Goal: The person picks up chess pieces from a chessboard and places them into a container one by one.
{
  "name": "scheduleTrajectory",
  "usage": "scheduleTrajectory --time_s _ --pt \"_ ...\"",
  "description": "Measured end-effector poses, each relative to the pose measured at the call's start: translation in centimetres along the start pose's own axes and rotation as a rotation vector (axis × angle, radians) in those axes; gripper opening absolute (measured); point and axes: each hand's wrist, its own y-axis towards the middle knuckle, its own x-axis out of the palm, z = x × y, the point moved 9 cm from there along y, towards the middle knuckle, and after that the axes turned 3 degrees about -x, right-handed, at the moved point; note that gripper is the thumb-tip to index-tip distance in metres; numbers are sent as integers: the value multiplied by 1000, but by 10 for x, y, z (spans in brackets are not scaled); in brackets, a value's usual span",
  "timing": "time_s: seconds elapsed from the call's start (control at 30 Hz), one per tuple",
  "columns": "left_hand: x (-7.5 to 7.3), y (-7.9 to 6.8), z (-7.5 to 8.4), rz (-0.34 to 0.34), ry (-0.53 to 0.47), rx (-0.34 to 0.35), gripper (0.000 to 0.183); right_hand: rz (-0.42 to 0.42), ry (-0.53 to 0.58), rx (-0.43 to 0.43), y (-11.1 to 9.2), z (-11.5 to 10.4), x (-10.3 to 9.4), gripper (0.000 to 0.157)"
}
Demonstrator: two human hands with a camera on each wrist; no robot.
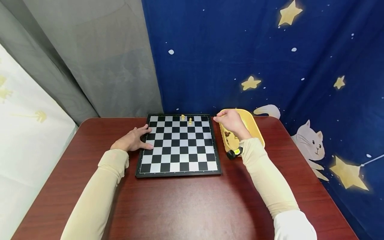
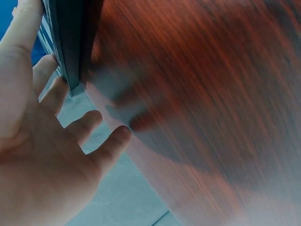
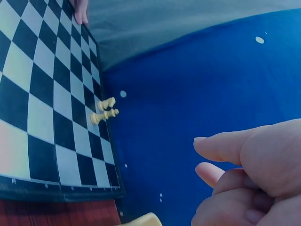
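Observation:
A black-and-white chessboard lies on the table. My left hand rests at its left edge, thumb and fingers spread over the rim; in the left wrist view some fingers reach beside the board's side. My right hand is raised over the far part of a yellow basket. In the right wrist view its thumb and index finger stand slightly apart with nothing visible between them, the others curled in. Two cream chess pieces stand near the board's far edge: a knight and a taller piece.
Inside the basket, right of the board, lie dark brown chess pieces, partly covered by my right arm. A black device is strapped at my right wrist. Grey and blue curtains hang right behind the table's far edge.

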Motion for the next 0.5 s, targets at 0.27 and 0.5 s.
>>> scheduleTrajectory --time_s 0.27,0.5 --pt "0 1 0 3 -6 1 100 -19 19 17 9 -7 20 32" --pt "-1 -1 -1 10 -5 3 101 -38 7 14 17 -14 37 31"
